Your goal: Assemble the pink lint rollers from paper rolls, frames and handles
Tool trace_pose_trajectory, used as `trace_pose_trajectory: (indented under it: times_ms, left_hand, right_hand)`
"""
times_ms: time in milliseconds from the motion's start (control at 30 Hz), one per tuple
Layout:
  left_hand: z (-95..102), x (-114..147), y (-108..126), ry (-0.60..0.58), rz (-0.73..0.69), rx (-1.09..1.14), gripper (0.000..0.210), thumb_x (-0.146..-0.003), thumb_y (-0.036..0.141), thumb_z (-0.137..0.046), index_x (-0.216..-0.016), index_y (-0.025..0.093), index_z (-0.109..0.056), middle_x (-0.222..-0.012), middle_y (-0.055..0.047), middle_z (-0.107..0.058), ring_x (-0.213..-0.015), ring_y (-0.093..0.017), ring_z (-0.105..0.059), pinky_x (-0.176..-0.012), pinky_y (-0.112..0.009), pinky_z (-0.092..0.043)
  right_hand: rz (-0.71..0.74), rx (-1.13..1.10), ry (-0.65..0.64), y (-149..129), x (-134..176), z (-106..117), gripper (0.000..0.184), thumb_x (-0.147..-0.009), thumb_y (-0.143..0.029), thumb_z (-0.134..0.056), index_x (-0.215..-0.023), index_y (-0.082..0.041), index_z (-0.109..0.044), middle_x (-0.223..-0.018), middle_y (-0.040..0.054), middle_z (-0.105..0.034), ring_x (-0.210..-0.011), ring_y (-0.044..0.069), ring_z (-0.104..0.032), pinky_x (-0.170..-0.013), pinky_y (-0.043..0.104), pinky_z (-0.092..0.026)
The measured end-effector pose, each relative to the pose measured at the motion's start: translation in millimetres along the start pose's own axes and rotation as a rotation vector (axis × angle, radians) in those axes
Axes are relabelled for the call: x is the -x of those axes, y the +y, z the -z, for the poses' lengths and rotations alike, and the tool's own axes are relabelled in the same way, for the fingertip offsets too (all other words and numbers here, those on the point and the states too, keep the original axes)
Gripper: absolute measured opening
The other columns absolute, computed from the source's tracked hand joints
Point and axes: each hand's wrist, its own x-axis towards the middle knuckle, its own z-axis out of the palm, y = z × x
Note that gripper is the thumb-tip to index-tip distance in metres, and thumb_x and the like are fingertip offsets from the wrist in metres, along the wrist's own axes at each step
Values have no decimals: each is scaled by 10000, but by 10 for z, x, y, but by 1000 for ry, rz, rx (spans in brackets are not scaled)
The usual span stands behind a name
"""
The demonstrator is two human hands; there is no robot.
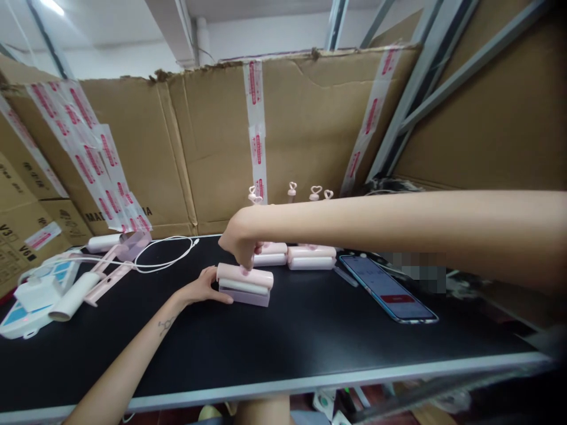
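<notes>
A pink lint roller (245, 286) with a white roll and a clear lilac cover rests on the black table in front of me. My left hand (204, 286) grips its left end, thumb low at the front and fingers behind. Above it, my right hand (243, 239) bends downward, its closed fingertips at the small neck on top of the roller. The back of that hand hides most of what the fingers hold. Just behind stand more pink rollers, one of them a lint roller (311, 258) partly covered by my right forearm. Heart-shaped handle ends (315, 192) show above the arm.
A phone (390, 289) lies to the right, beside a small clear strip (345, 276). At the left are a white power strip (39, 295), a white cable (170, 268), a loose white roll (76, 297) and pink handle parts (110, 274). Cardboard (212, 147) walls the back.
</notes>
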Motion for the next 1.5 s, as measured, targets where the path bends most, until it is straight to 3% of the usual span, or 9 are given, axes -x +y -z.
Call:
trace_pose_trajectory:
  times_ms: [100, 267, 433, 833, 1033, 1100, 1200, 1267, 1500]
  left_hand:
    - [2, 3, 20, -2, -16, -26, 733, -465, 396, -816, -1133, 237, -561, -1203, -44, -533, -1233, -321, -352, -1074, -463, -143]
    - [-1, 11, 62, -30, -54, -48, 655, -518, 399, -790, -1119, 269, -564, -1142, -15, -567, -1200, -280, -408, -1078, -427, -162]
    - [1, 21, 80, 21, -12, -100, 649, -481, 425, -795, -1062, 219, -592, -1105, -38, -557, -1194, -319, -390, -1074, -454, -162]
    - [6, 25, 90, 10, 16, -192, 724, -463, 464, -787, -1119, 252, -564, -1152, -21, -535, -1275, -346, -248, -1083, -453, -101]
    - [-15, 52, 213, -1, -52, -261, 683, -546, 457, -750, -1168, 299, -518, -1167, -19, -522, -1182, -306, -366, -1047, -444, -193]
    - [46, 110, 269, 18, -42, -314, 684, -539, 469, -751, -1162, 292, -528, -1162, -34, -520, -1141, -308, -400, -1015, -450, -246]
    - [265, 218, 263, 50, -57, -390, 646, -510, 448, -771, -1101, 285, -568, -1161, -33, -529, -1125, -307, -427, -998, -433, -282]
    - [454, 252, 185, 81, -44, -393, 634, -515, 412, -773, -1091, 253, -560, -1127, -33, -551, -1076, -281, -483, -972, -398, -332]
    - [792, -259, -100, 417, 104, -408, 670, -586, 316, -748, -1154, 79, -483, -1162, -162, -527, -1090, -319, -501, -948, -403, -372]
  right_hand:
    - [-68, 121, -270, -7, 43, 75, 413, -586, -541, -697, -425, -185, -560, -455, 23, -513, -594, 260, -604, -537, 404, -475]
    - [-225, -71, -9, 78, -56, 51, 430, -602, -536, -683, -392, -189, -539, -407, 14, -472, -510, 254, -594, -506, 400, -447]
    - [-121, -161, 53, 160, -84, 1, 449, -615, -566, -658, -402, -186, -548, -417, 19, -464, -520, 251, -594, -494, 377, -437]
    - [-153, -55, -249, -31, -55, -55, 261, -638, -368, -710, -565, -132, -627, -630, 73, -558, -800, 336, -599, -692, 445, -442]
    - [14, 107, -439, -30, -142, -149, 340, -634, -438, -691, -691, -104, -669, -673, 107, -625, -751, 316, -600, -666, 425, -441]
    - [82, 143, -189, -5, -20, -148, 426, -691, -514, -617, -739, -96, -677, -718, 124, -641, -749, 309, -610, -664, 410, -437]
    - [259, 234, 508, -5, 366, -209, 428, -861, -462, -421, -921, -111, -659, -898, 134, -643, -852, 279, -601, -723, 390, -417]
    - [281, 247, 802, -32, 719, -342, 374, -921, -342, -328, -1040, -140, -620, -992, 118, -628, -881, 240, -591, -748, 377, -411]
    - [381, 227, 1006, -103, 1756, -1418, 415, -830, -310, -439, -1234, -383, -500, -976, 33, -692, -841, 188, -648, -659, 333, -520]
